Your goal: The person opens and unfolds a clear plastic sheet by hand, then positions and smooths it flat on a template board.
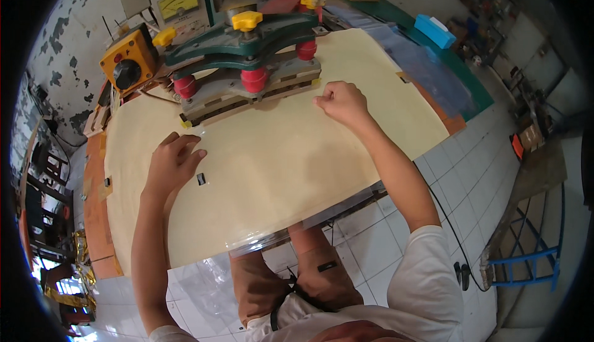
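Observation:
My left hand (174, 164) hovers over the cream sheet covering the table (272, 175), near the left end of the press's long bar (253, 101). Its fingers are curled, with the thumb apart from them, and nothing shows between them. My right hand (344, 102) is closed close to the bar's right end; what it pinches, if anything, is hidden. Clear plastic film (257, 241) glints at the table's near edge, and a faint shine also shows by the bar's left end. A small black piece (201, 179) lies beside my left hand.
The green press head (247, 48) with yellow knobs and red cushions stands over the far side. A yellow control box (128, 59) is at its left. Bluish plastic sheeting (427, 64) and a blue box (435, 31) lie at the far right. A blue metal frame (526, 265) stands right.

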Motion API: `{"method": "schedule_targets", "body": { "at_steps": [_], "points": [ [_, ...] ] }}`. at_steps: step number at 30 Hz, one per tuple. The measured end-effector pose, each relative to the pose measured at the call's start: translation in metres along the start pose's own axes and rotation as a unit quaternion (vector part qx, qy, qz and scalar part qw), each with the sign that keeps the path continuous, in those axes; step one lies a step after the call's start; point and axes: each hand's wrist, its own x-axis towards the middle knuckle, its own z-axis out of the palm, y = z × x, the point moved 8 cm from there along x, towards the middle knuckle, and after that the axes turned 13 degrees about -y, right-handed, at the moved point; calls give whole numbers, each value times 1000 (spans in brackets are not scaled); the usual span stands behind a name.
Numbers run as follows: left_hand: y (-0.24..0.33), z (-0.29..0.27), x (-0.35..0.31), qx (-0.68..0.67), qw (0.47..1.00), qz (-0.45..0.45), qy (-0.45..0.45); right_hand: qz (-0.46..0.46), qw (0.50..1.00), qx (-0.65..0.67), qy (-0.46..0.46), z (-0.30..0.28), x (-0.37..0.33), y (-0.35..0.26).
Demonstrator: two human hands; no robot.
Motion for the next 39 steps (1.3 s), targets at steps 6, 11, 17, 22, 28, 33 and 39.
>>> {"method": "schedule_targets", "body": {
  "at_steps": [6,11,17,22,28,33,39],
  "points": [
    [1,0,-1,-20,1000,15,15,-20,1000,-1,0,-3,-2,-6],
    [-1,2,1,-30,999,-9,-9,-53,997,53,-10,-20,-7,3],
    [-2,5,1,-40,999,-1,-6,14,998,21,53,-106,27,76],
    [-3,1,2,-62,998,2,-9,194,953,-155,170,-181,60,206],
    [-5,3,8,-65,998,23,-11,260,943,-4,207,-203,78,328],
    [-6,0,2,-50,998,24,-7,219,959,-11,179,-204,79,291],
    [-4,-3,0,-52,998,21,-13,82,943,-6,324,-259,54,215]
  ]
}}
